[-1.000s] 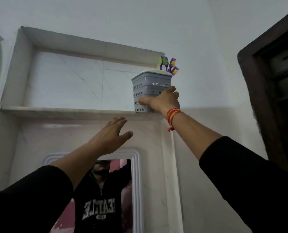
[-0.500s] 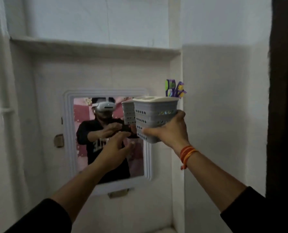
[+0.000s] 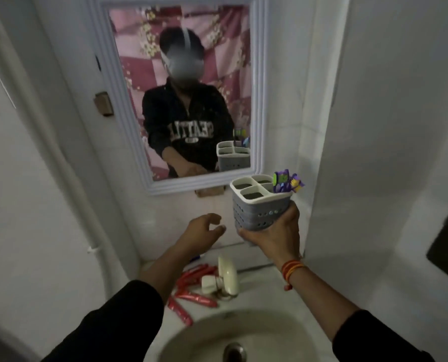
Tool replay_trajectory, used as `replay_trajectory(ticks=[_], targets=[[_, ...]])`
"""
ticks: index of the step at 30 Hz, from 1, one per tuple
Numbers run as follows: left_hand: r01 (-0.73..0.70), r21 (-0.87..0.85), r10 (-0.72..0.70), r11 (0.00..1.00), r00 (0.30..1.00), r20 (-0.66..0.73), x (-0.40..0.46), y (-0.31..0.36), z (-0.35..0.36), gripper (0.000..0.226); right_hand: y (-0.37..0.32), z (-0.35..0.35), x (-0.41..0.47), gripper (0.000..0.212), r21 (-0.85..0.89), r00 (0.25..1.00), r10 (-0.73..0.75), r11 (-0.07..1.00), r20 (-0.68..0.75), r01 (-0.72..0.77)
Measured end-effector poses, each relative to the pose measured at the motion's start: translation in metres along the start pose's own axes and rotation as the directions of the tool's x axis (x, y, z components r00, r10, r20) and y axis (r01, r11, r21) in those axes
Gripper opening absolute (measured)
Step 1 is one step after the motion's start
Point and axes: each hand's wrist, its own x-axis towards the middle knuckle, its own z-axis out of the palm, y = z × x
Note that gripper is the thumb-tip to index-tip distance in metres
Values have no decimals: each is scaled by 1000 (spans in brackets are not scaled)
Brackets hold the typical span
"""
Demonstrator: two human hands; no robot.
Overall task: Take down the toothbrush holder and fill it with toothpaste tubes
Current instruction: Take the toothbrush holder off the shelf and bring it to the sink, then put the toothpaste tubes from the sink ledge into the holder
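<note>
White-walled bathroom, grey toothbrush holder (image 3: 259, 205) gripped upright from below in right hand (image 3: 275, 235) above counter (image 3: 259, 291) back edge, purple toothbrushes (image 3: 287, 182) in one compartment, left hand (image 3: 204, 231) empty with fingers loosely spread, red toothpaste tubes (image 3: 191, 291) on counter's left side by tap (image 3: 227, 276), sink (image 3: 217, 335) below

A single wide-angle camera is sitting on the person's head, looking forward and down over both forearms, taking in the sink (image 3: 243, 333) close below and facing the wall mirror (image 3: 181, 100), which is reflecting the wearer back.
</note>
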Motion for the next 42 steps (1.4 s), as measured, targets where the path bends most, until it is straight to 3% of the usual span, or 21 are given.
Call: replay_trajectory(ticks=[7,13,19,23,29,33,37,40,42], targets=[[140,224,-182,964,967,177,29,-51,46,33,99,31,-25,126,-58,989,126,991,81,-122],[198,370,-284,908,939,195,37,-85,73,33,153,48,-28,134,-75,970,197,979,143,-188],[170,429,-285,887,932,222,50,-97,88,37,174,65,-23,136,-81,963,207,977,171,-195],[72,536,-262,841,922,287,62,-105,101,23,182,69,-28,132,-74,962,222,974,158,-213],[-63,633,-225,772,904,365,77,-102,103,23,182,67,-45,122,-74,963,247,968,108,-240],[-74,569,-132,819,941,313,85,-97,97,32,178,66,-52,115,-36,964,253,967,86,-251],[25,294,-104,955,961,256,91,-81,85,26,175,65,-59,117,-34,965,251,968,76,-249],[7,149,-39,989,976,213,91,-68,78,29,177,63,-68,122,-54,963,250,968,96,-246],[-48,96,21,994,964,265,95,-50,70,32,179,59,-75,129,-59,955,271,962,120,-265]])
